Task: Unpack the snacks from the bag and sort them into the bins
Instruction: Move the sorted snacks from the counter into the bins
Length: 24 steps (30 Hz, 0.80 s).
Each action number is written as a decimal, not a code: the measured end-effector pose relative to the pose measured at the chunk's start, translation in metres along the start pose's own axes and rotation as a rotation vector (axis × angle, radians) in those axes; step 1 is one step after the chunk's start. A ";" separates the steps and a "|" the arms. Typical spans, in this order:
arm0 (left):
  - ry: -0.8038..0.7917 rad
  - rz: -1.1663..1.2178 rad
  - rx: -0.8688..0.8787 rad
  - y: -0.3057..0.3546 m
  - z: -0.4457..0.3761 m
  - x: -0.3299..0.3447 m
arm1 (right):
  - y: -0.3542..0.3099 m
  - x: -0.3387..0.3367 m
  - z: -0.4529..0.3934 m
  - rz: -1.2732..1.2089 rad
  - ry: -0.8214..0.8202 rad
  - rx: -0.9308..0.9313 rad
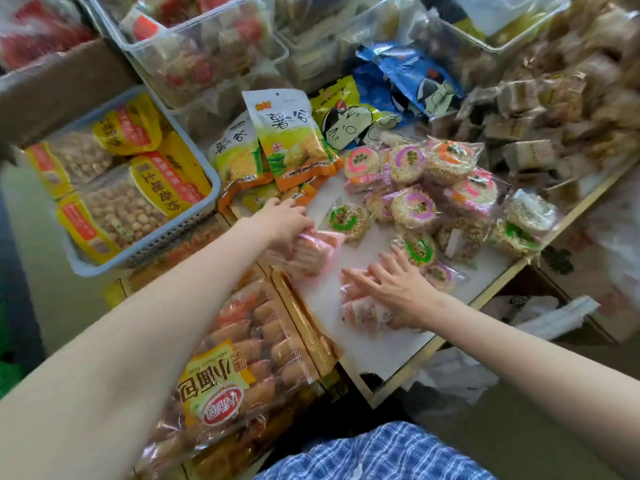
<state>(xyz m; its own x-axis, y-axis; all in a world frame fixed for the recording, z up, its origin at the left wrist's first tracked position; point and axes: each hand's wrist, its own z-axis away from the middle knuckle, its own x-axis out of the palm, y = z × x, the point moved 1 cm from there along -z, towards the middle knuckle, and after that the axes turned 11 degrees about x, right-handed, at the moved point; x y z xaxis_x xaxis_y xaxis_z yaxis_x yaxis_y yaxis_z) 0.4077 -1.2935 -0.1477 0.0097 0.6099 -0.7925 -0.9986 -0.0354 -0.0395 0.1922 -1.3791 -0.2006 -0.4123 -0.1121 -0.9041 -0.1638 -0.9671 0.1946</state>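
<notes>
While the head view looks down on a white tabletop (374,344) crowded with snacks, the left hand (287,220) curls round a stack of pink-wrapped wafer packets (311,251) near the table's left edge, and the right hand (391,289) lies with straight, spread fingers on a second pink-wrapped pile (360,311) just beside it. These packets look light, crinkly and slippery, with contents likely brittle, so a gentle hold across the stack's flat sides seems safest.

Pink-wrapped snack packs (311,251) were stacked near the white surface's (381,341) left edge; more pink packs (360,306) lay flat beside round rice cakes (415,209).
</notes>
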 end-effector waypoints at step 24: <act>-0.347 -0.142 0.073 -0.009 -0.068 0.025 | 0.002 0.009 -0.035 -0.221 -0.039 0.328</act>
<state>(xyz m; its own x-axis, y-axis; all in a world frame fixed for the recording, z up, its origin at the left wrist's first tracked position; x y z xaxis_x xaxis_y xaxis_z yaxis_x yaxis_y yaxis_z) 0.4205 -1.3318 -0.2086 0.1427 0.8369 -0.5284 -0.9898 0.1176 -0.0809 0.2197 -1.3904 -0.2217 -0.3674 0.1057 -0.9240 -0.5277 -0.8418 0.1135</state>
